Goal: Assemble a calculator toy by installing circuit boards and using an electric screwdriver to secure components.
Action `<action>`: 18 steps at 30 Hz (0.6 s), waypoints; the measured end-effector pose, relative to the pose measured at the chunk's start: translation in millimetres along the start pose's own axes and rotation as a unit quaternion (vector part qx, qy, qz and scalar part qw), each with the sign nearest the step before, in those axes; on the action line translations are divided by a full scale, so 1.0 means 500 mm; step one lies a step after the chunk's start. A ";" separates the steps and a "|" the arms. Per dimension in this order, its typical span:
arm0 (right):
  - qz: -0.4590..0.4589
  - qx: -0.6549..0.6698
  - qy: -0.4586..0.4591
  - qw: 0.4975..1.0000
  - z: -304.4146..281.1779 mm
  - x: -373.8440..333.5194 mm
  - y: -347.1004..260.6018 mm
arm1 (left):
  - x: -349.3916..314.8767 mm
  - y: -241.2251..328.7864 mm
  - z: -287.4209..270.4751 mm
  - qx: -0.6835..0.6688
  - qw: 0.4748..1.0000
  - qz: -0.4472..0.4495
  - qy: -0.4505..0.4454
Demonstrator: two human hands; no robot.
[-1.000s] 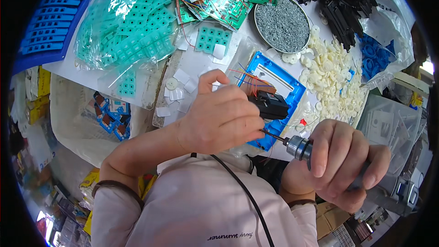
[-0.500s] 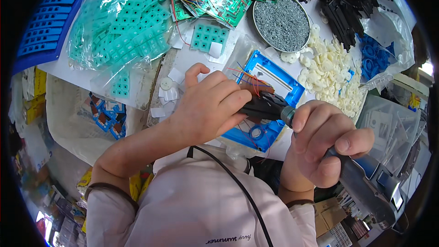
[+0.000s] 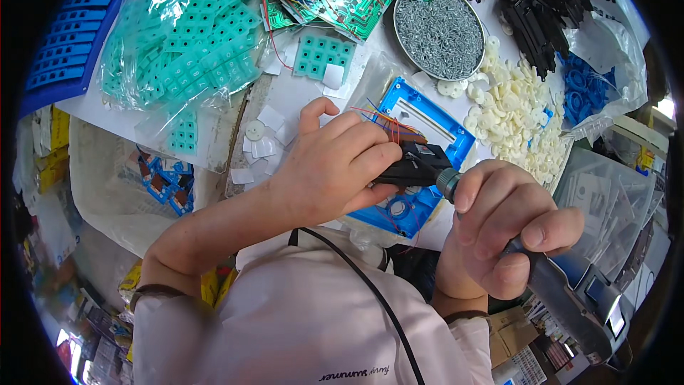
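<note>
My left hand (image 3: 324, 160) grips a black plastic part (image 3: 407, 169) between thumb and fingers, its index finger curled up apart. Fingers wrapped round it, my right hand (image 3: 513, 224) holds a dark electric screwdriver (image 3: 566, 296). The screwdriver's nose points at the black part's right end; whether its bit sits on a screw is too small to tell. Below the part lies a blue plastic housing (image 3: 459, 144) with a long rectangular opening, partly covered by the part and my left hand. Thin red, blue and yellow wires (image 3: 388, 122) run beside the black part.
A round dish of screws (image 3: 439, 32) stands behind, with cream plastic discs (image 3: 509, 110) heaped to its right. Black parts (image 3: 527, 14) pile up at far right. Green circuit boards (image 3: 349, 7) and bagged teal keypads (image 3: 189, 43) lie at the back. A lined bin (image 3: 107, 192) stands left.
The black part has turned, showing more of its upper face. My left hand has shifted slightly right with it. The screwdriver's nose has moved a little left.
</note>
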State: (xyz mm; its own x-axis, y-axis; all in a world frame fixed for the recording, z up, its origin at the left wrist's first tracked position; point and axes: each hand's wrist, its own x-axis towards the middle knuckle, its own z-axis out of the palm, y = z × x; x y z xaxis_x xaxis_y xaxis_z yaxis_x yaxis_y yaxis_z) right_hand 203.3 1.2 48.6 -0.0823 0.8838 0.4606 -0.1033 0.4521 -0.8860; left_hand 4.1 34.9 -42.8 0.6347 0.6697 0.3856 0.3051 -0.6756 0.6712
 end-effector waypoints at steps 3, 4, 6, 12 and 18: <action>-0.002 -0.006 0.000 1.000 0.002 -0.001 0.002 | 0.001 -0.001 0.000 -0.002 1.000 0.001 0.000; -0.002 -0.008 -0.002 1.000 0.003 0.000 0.003 | 0.001 -0.002 0.000 -0.002 1.000 0.001 0.001; -0.010 0.003 -0.010 1.000 0.001 0.001 0.005 | 0.001 -0.003 -0.001 0.000 1.000 0.003 -0.001; -0.022 -0.007 -0.006 1.000 0.011 0.004 0.017 | 0.001 -0.004 -0.002 0.010 1.000 0.008 -0.007; -0.012 -0.054 0.008 0.998 0.026 -0.004 0.013 | -0.004 0.002 -0.004 0.020 1.000 0.003 -0.011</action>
State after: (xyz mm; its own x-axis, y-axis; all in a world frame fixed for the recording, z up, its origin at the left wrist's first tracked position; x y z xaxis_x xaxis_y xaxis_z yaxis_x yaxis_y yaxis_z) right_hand 190.1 1.0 42.8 -0.0652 0.8742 0.4813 0.0019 0.4824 -0.8760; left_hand 1.5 33.5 -41.8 0.6515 0.6592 0.3754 0.3286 -0.6912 0.6436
